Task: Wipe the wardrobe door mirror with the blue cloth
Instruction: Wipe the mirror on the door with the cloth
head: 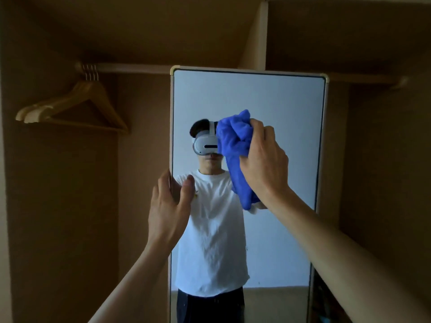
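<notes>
The tall wardrobe door mirror (275, 101) stands straight ahead in a pale frame and reflects a person in a white shirt. My right hand (263, 159) grips the bunched blue cloth (235, 145) and holds it against the glass near the mirror's middle. A tail of the cloth hangs down below the hand. My left hand (169, 206) holds the mirror's left edge, fingers behind the frame and thumb on the glass side.
The mirror door stands in front of an open brown wardrobe. Several wooden hangers (77, 108) hang on the rail (130, 67) at upper left. A vertical partition (258, 36) rises above the mirror.
</notes>
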The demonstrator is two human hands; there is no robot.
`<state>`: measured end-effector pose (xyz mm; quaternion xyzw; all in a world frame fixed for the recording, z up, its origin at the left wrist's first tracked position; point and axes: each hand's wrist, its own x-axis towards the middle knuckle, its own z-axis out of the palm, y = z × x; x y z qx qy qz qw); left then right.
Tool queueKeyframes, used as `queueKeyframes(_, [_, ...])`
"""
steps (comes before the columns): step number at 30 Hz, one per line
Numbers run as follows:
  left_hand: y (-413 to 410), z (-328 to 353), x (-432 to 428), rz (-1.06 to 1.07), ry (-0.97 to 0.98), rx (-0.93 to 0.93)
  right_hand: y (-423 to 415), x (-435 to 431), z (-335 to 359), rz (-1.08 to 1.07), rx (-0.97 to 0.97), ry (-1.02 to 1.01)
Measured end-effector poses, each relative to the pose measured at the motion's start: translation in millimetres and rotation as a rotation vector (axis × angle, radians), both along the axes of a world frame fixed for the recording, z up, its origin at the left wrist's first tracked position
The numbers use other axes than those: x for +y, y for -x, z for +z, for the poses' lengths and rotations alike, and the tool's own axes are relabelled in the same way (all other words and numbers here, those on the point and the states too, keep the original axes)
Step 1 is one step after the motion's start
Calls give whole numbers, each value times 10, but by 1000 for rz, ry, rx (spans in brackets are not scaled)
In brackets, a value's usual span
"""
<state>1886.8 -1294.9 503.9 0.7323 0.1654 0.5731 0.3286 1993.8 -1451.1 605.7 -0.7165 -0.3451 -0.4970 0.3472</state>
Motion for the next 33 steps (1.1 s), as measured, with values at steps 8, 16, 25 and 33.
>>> queueKeyframes(8, [-25, -48, -22, 20, 4, 8, -685, -825, -11, 13, 23, -105])
queueKeyframes(16, [-72, -98, -46, 22, 31, -22, -881, -1087, -129, -64, 42, -205])
queueKeyframes(25, [-22, -79, -29, -34, 69, 9, -563, -795, -164, 14, 161, -208])
queueKeyframes(33, [116, -78, -5, -132, 93, 55, -6, -179, -152, 47, 67, -30])
